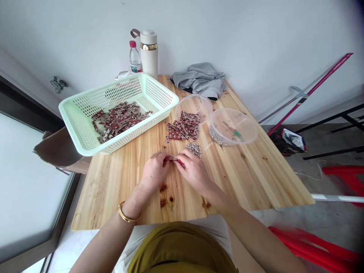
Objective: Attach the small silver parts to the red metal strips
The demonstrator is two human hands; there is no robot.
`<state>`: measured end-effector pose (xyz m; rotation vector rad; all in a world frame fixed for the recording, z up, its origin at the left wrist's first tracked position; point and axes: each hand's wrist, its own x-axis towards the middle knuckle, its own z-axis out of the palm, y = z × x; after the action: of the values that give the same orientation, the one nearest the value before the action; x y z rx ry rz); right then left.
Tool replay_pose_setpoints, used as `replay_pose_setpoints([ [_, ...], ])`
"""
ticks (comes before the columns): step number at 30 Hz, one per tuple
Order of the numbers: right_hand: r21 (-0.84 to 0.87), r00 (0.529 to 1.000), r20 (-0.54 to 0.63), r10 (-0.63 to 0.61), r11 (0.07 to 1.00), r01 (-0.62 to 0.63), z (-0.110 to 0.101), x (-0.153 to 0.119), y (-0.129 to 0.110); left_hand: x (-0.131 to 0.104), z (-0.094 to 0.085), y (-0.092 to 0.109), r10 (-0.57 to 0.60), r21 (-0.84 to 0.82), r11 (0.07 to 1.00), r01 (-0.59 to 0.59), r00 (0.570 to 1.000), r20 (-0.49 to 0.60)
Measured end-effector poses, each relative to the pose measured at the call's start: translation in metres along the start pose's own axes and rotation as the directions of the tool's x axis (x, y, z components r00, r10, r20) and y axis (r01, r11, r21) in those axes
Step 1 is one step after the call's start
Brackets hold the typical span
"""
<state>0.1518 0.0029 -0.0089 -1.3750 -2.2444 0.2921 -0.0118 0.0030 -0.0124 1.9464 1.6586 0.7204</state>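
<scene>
My left hand [155, 169] is closed around a small reddish-brown piece, mostly hidden by its fingers, above the wooden table [236, 185]. Pinched in my right hand [193, 168] is a thin tool with a red handle [181, 163]; its metal end reaches the piece at my left fingertips. Just beyond my right hand lies a cluster of small silvery parts [194, 149]. Farther back is a pile of reddish-brown strips [183, 127] with metal pieces on them, spilling from a clear round tub lying tipped.
A pale green basket [82, 146] of similar strips stands at left. A clear tub [248, 131] with small metal parts and a green-handled tool is at right. Behind are a white flask [149, 60], a bottle [135, 58] and grey cloth [200, 77]. Red stools stand at right.
</scene>
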Motion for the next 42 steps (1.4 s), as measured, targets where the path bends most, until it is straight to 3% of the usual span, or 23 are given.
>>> replay_pose_setpoints([
  [9, -0.146, 0.998, -0.014, -0.064, 0.987, 0.061, 0.017, -0.005, 0.0, 0.0, 0.001, 0.0, -0.059, 0.002, 0.998, 0.059, 0.998, 0.007],
  [13, -0.12, 0.995, -0.034, -0.093, 0.989, 0.088, 0.02, -0.014, -0.007, 0.0, 0.004, -0.002, -0.054, -0.035, 0.998, 0.053, 0.998, -0.019],
  [16, -0.075, 0.996, 0.027, -0.09, 0.993, 0.092, 0.015, -0.02, -0.011, -0.001, 0.003, -0.001, -0.031, -0.024, 0.999, 0.03, 0.999, -0.028],
  [24, 0.11, 0.988, -0.054, 0.148, 0.984, -0.141, -0.001, -0.035, -0.013, -0.003, 0.006, 0.001, -0.009, 0.035, 0.999, 0.01, 0.999, -0.046],
  [31, 0.036, 0.981, -0.036, 0.192, 0.981, -0.19, 0.011, -0.035, -0.024, -0.004, 0.009, 0.002, 0.0, 0.108, 0.994, 0.007, 0.998, -0.066],
  [42, 0.067, 0.98, -0.059, 0.188, 0.981, -0.184, 0.013, -0.034, -0.016, -0.005, 0.009, 0.003, -0.013, 0.135, 0.991, 0.021, 0.998, -0.056],
])
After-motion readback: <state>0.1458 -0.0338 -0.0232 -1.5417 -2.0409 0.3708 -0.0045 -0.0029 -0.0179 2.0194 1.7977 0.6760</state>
